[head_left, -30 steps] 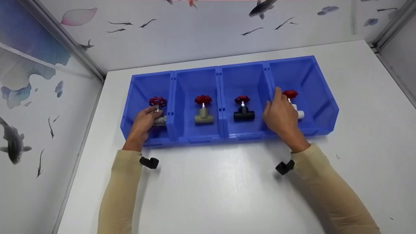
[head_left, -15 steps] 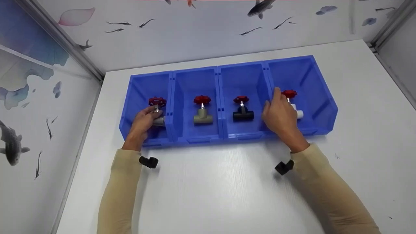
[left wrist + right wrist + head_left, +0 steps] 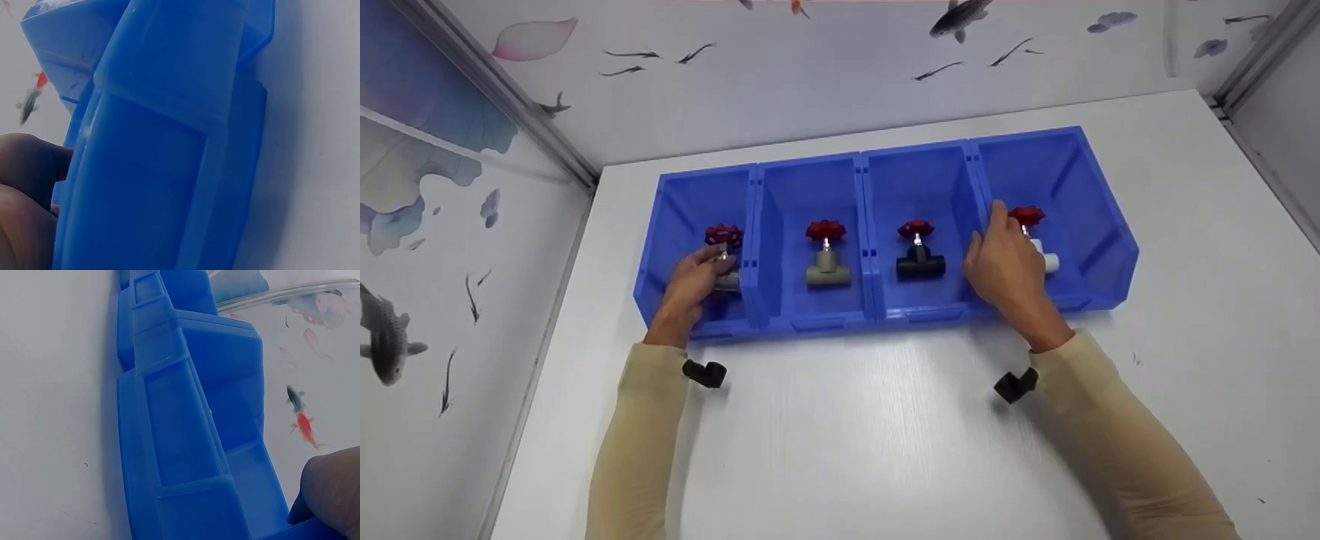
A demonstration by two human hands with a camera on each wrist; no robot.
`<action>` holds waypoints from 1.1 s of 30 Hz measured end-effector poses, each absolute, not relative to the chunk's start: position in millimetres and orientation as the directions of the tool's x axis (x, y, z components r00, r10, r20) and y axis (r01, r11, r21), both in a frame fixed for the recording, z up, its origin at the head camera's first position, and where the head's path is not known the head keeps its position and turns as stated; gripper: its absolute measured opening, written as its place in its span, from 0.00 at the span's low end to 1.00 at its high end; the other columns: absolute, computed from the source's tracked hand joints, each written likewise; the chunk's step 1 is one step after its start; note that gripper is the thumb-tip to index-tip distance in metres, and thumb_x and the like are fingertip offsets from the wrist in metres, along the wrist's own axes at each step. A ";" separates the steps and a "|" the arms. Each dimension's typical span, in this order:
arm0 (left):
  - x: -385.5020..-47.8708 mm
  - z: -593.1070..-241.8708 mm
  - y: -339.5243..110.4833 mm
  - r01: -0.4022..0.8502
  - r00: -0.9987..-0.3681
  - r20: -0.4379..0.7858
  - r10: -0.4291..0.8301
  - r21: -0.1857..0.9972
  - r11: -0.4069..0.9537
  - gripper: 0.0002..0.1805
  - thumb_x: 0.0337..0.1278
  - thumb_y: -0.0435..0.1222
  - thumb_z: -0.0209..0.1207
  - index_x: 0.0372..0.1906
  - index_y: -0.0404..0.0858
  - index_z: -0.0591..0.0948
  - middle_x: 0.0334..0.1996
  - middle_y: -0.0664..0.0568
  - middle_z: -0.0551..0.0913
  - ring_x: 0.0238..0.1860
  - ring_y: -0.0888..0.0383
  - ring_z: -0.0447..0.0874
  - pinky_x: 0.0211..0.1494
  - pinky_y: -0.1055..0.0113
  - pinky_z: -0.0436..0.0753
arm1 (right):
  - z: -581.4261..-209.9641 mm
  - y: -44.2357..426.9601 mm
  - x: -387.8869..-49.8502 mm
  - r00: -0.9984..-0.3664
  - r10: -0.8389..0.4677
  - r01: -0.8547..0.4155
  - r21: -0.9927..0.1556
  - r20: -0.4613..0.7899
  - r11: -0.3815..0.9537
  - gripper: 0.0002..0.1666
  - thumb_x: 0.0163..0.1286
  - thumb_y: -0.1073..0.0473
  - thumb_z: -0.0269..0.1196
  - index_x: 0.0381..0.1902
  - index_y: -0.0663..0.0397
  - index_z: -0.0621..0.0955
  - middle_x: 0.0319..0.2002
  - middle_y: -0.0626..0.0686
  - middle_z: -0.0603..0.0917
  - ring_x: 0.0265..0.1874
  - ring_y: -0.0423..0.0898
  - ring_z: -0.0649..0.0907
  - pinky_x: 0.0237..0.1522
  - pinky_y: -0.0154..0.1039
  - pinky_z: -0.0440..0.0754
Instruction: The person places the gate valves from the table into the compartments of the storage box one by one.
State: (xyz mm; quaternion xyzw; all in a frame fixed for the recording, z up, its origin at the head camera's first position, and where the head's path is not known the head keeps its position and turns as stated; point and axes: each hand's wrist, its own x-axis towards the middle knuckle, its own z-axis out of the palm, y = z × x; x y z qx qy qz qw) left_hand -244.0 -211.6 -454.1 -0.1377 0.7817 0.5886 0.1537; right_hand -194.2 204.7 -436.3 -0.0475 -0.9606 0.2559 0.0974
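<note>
In the head view my left hand (image 3: pixel 690 285) reaches into the leftmost blue bin (image 3: pixel 660 225). Thumb and fingers pinch a grey metal valve with a red handwheel (image 3: pixel 724 236), below the wheel. My right hand (image 3: pixel 1006 262) straddles the wall between the two rightmost bins, thumb on the left side, and grips it. Some of its fingers are hidden. Just right of them a white valve (image 3: pixel 1050 262) with a red handwheel lies partly covered. The right wrist view shows the right thumb (image 3: pixel 332 489) over the bin wall (image 3: pixel 304 531). Left fingers (image 3: pixel 28 169) show behind a bin front.
Between the hands, a beige valve (image 3: pixel 827 268) and a black valve (image 3: pixel 921 262), both red-wheeled, sit in the two middle bins. The joined bins stand on a white table (image 3: pixel 840 435). A fish-patterned wall panel (image 3: pixel 810 82) rises behind, another at the left.
The head view has shifted very slightly. Both hands keep their places at the bins, and the valves stay where they were.
</note>
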 end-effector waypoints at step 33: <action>-246.3 -457.2 -213.0 -0.372 -0.921 -0.389 -0.026 0.858 0.353 0.30 0.70 0.41 0.55 0.73 0.38 0.66 0.72 0.43 0.66 0.75 0.50 0.57 0.75 0.57 0.57 | -436.4 203.9 -194.0 -0.973 0.147 0.042 -0.493 0.177 0.869 0.31 0.74 0.58 0.50 0.68 0.70 0.60 0.47 0.74 0.77 0.42 0.72 0.80 0.40 0.68 0.76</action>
